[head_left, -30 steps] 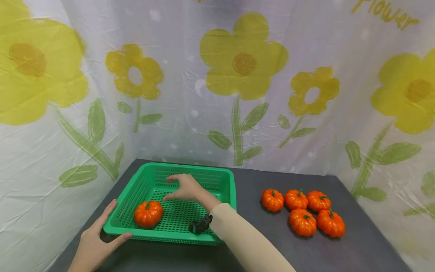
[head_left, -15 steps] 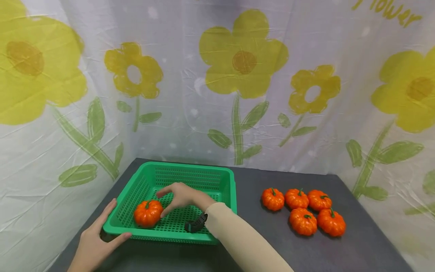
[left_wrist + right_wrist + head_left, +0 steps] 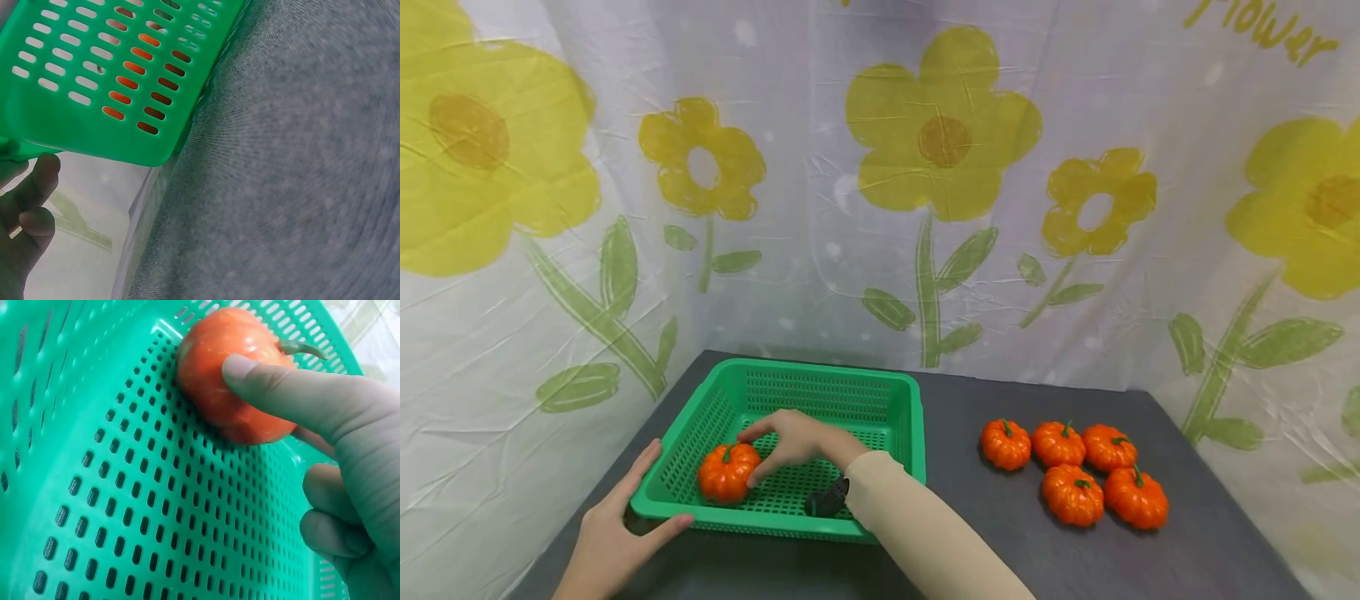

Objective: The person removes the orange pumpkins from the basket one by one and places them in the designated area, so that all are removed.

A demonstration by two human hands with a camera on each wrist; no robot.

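A green plastic basket (image 3: 778, 523) stands on the dark table, with one small orange pumpkin (image 3: 722, 482) near its front left corner. My right hand (image 3: 793, 442) reaches down into the basket and pinches that pumpkin. In the right wrist view the thumb lies on the side of the pumpkin (image 3: 206, 369), below its green stem, while the index finger is mostly hidden behind it. My left hand (image 3: 606, 533) rests at the basket's front left corner, thumb and fingers spread along the rim. The left wrist view shows fingertips beneath the rim of the basket (image 3: 87, 134).
Several more small orange pumpkins (image 3: 1073, 495) sit in a group on the right side of the table (image 3: 955, 442). A pale curtain (image 3: 805, 250) with painted yellow flowers surrounds the table at the back and sides. A black band (image 3: 826, 498) circles my right wrist.
My right hand has moved left and down inside the basket, from above its middle onto the pumpkin. The left hand and the pumpkins on the table have stayed in place.
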